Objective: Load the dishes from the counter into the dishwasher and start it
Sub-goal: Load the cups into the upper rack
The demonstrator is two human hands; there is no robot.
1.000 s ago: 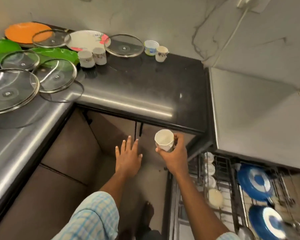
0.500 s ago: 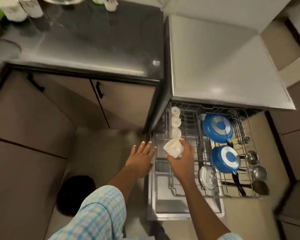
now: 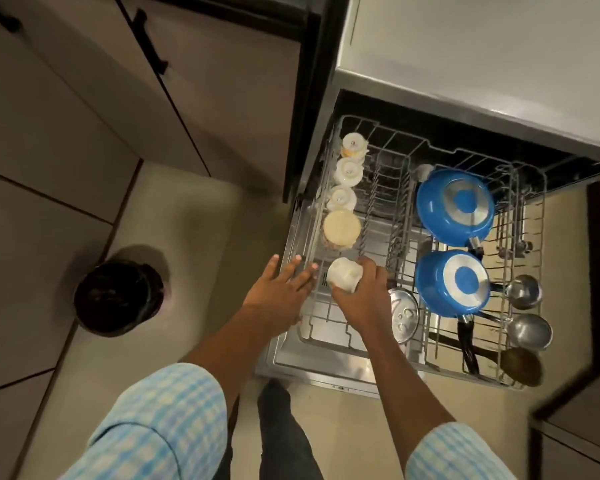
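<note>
R hand (image 3: pixel 361 299) grip closed on white cup (image 3: pixel 343 278), tipped over rack (image 3: pixel 321 327); L hand (image 3: pixel 278 294) flat, fingers spread.

We see two blue pans (image 3: pixel 454 206) with silver-and-blue bases along the right side of the grey wire rack (image 3: pixel 529 344). White cups (image 3: pixel 349 171) line its left edge, with a cream bowl (image 3: pixel 342 227). Our sleeves (image 3: pixel 160 420) are light blue and white check. The bin (image 3: pixel 118 296) is black, the floor beige.
</note>
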